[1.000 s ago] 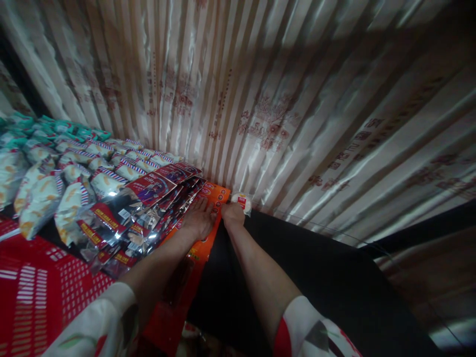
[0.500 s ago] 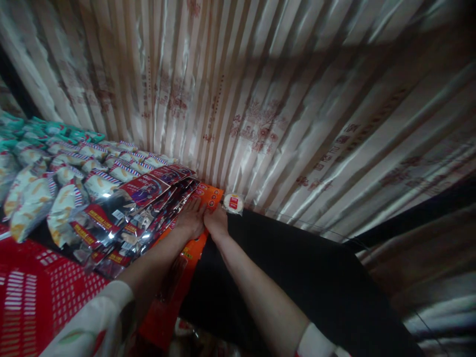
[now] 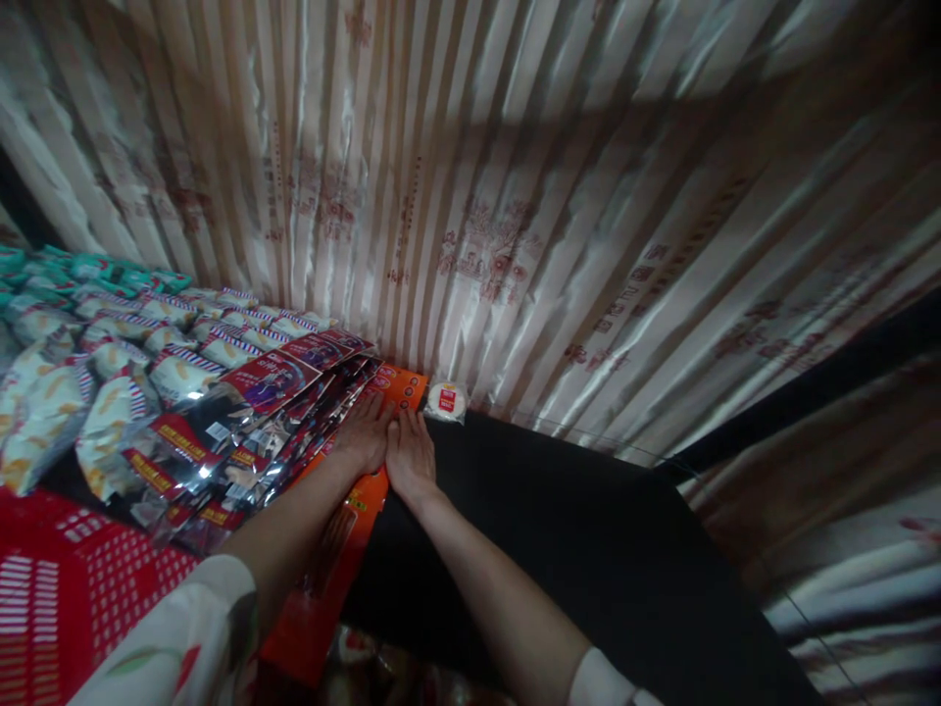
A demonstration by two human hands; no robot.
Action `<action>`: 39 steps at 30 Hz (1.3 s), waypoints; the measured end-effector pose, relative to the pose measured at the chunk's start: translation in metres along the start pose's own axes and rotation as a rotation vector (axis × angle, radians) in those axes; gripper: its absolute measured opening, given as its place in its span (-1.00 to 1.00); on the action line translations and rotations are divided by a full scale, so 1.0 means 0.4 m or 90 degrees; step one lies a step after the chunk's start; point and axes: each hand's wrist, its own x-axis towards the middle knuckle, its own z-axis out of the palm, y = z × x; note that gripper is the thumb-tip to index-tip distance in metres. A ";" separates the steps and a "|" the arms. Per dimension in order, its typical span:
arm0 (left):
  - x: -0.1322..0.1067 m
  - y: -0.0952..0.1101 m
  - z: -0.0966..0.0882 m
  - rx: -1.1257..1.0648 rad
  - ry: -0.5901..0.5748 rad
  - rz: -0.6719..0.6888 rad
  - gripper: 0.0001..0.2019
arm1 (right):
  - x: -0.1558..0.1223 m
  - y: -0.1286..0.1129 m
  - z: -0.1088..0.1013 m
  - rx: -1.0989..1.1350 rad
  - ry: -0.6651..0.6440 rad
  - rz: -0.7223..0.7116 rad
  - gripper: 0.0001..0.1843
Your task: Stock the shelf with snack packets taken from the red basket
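My left hand [image 3: 364, 433] lies flat with its fingers stretched out, on the orange printed packets [image 3: 351, 534] beside the dark glossy ones. Against it, my right hand [image 3: 410, 453] rests with fingers extended on the right edge of the orange packets. Neither hand is wrapped round anything. To the left, a fanned row of dark red and black snack packets [image 3: 257, 392] overlaps the orange ones. Just beyond my right fingertips sits a small round clear-wrapped item [image 3: 446, 400] with a red label.
A black shelf surface [image 3: 559, 529] extends to the right. Cream-coloured bags [image 3: 187, 373] and green-topped bags [image 3: 88, 267] fill the left side. A red perforated basket [image 3: 66, 598] stands at lower left. Pleated printed sheeting [image 3: 470, 176] hangs behind, and a dark bar [image 3: 809, 382] crosses at right.
My right hand's bent fingers have straightened and now lie flat beside the left hand. The left hand stays on the orange packets. The whole view has shifted slightly.
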 end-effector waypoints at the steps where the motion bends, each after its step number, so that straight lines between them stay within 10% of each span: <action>1: 0.000 0.000 0.001 0.001 0.009 -0.002 -0.48 | -0.003 -0.001 -0.001 0.002 0.001 0.003 -0.45; 28: 0.004 -0.005 -0.024 0.020 0.103 0.085 -0.57 | -0.010 0.017 0.003 0.134 0.090 0.013 -0.50; 39: -0.122 0.129 -0.071 -0.146 0.161 0.050 -0.64 | -0.107 0.060 -0.033 0.150 0.139 0.002 -0.48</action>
